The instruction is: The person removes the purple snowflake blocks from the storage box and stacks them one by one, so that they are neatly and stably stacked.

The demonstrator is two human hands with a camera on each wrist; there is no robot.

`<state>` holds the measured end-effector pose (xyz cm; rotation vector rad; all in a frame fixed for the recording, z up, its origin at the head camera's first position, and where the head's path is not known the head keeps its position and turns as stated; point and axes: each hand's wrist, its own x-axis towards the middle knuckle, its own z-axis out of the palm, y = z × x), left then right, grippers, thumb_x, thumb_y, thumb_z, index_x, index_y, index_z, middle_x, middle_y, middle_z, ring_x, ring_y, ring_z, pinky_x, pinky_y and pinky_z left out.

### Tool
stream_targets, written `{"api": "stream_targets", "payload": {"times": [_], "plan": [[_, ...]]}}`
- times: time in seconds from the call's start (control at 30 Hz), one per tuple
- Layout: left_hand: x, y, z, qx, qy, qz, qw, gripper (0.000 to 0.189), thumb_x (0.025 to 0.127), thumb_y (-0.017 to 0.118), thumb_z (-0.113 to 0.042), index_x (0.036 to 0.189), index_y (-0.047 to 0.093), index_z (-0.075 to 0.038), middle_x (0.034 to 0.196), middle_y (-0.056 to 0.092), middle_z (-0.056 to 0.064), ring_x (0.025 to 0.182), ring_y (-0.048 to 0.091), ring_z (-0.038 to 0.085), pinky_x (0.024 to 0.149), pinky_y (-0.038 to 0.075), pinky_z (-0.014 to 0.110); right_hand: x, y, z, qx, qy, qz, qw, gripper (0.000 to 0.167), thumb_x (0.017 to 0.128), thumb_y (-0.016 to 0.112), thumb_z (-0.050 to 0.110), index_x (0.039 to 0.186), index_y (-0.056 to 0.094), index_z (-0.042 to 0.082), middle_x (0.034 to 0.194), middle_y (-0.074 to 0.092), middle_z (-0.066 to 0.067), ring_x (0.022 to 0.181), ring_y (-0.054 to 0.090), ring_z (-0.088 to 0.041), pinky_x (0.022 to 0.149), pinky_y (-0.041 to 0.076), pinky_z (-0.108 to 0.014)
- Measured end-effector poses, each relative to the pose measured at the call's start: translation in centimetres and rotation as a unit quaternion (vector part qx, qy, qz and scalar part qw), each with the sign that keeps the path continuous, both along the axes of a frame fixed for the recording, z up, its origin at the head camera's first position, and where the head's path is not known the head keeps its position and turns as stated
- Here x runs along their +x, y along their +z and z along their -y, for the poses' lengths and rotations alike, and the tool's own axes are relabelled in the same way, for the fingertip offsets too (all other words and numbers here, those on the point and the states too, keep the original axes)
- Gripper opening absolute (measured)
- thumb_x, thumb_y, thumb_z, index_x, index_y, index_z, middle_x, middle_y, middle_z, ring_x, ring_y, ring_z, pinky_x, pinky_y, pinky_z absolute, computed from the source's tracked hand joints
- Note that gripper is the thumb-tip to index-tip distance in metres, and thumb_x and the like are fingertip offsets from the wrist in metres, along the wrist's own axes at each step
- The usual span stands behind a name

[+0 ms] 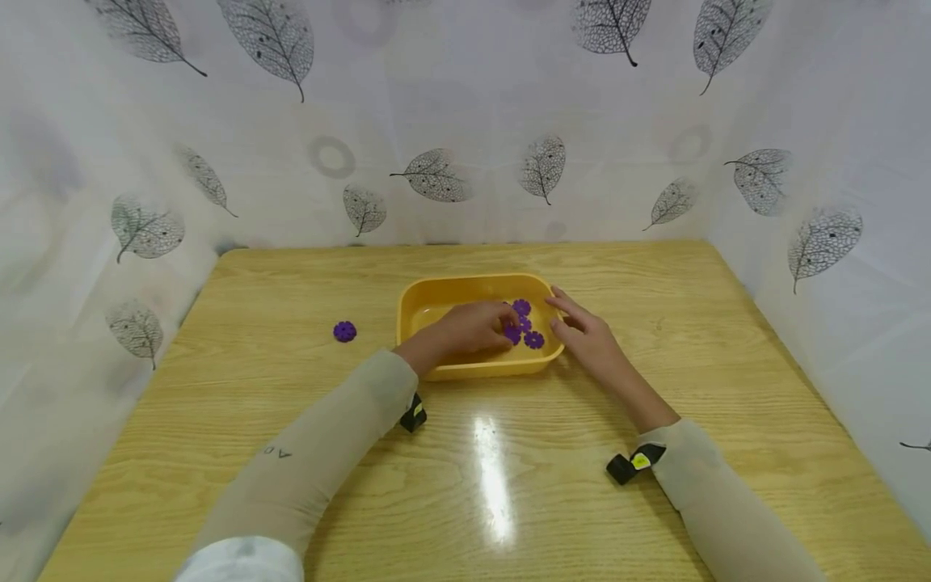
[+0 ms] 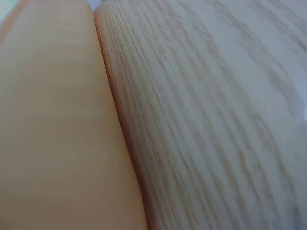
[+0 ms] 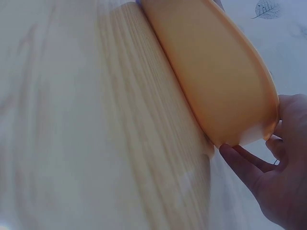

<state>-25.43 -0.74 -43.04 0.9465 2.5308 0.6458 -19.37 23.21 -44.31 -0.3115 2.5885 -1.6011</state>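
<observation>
Nearest my head camera are the two pale sleeves [image 1: 305, 469], each with a black wrist strap, reaching forward over the wooden table [image 1: 509, 501]. Following them up to about twelve o'clock, I reach the yellow tray [image 1: 476, 370], sitting a little beyond the table's middle.

My left hand [image 1: 465, 327] is inside the tray, fingers curled down toward the purple flower-shaped pieces [image 1: 525, 325] clustered at the tray's three o'clock end. It touches or pinches one of them, but I cannot tell whether it has a real hold, since the knuckles hide the fingertips. The left wrist view shows only the tray's outer wall against the wood grain.

My right hand [image 1: 585, 335] rests at the tray's three o'clock side, fingers relaxed and mostly straight, touching the rim and holding nothing; the right wrist view shows those fingers [image 3: 244, 158] just under the tray's corner, steadying it.

One more purple piece [image 1: 345, 331] lies on the table at nine o'clock of the tray, well apart from it.

I judge the step in hand to be handling the pieces within the tray. The next move calls for a clean fingertip pinch on a single piece while the right hand stops the tray sliding.
</observation>
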Motion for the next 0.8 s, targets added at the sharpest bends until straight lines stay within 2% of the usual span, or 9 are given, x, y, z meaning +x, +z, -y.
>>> {"api": "stream_targets", "payload": {"times": [0.37, 0.47, 0.7, 0.8], "plan": [[-0.17, -0.2, -0.17, -0.02, -0.003, -0.005, 0.9998, 0.041, 0.093, 0.073, -0.034, 0.13, 0.066, -0.016, 0.118, 0.07, 0.0, 0.105, 0.064, 0.014, 0.093, 0.052, 0.032, 0.02, 0.04, -0.04, 0.011, -0.004, -0.003, 0.9999, 0.048, 0.104, 0.055, 0.033, 0.15, 0.05, 0.018, 0.164, 0.028, 0.015, 0.133, 0.052, -0.025, 0.103, 0.045, -0.027], [-0.15, -0.15, -0.2, -0.025, -0.005, -0.008, 0.9996, 0.041, 0.093, 0.073, -0.033, 0.13, 0.067, -0.016, 0.118, 0.07, 0.0, 0.105, 0.065, 0.014, 0.094, 0.052, 0.032, 0.01, -0.05, -0.08, 0.013, -0.005, -0.007, 0.9999, 0.048, 0.104, 0.054, 0.034, 0.149, 0.051, 0.018, 0.164, 0.029, 0.014, 0.133, 0.053, -0.026, 0.103, 0.045, -0.027], [-0.11, 0.01, -0.18, -0.03, -0.01, -0.01, 0.9995, 0.035, 0.094, 0.072, -0.034, 0.126, 0.068, -0.019, 0.115, 0.071, -0.001, 0.103, 0.065, 0.013, 0.093, 0.052, 0.032, -0.05, -0.1, -0.11, 0.009, -0.003, -0.004, 0.9999, 0.048, 0.104, 0.054, 0.034, 0.15, 0.05, 0.02, 0.163, 0.028, 0.016, 0.133, 0.052, -0.026, 0.106, 0.045, -0.038], [-0.2, -0.14, -0.18, -0.032, -0.014, -0.012, 0.9993, 0.033, 0.095, 0.071, -0.035, 0.125, 0.068, -0.02, 0.113, 0.072, -0.002, 0.103, 0.066, 0.013, 0.093, 0.052, 0.032, -0.04, -0.06, -0.12, 0.007, -0.003, 0.001, 1.0, 0.047, 0.104, 0.054, 0.033, 0.15, 0.05, 0.021, 0.163, 0.028, 0.018, 0.133, 0.052, -0.025, 0.106, 0.045, -0.036]]}}
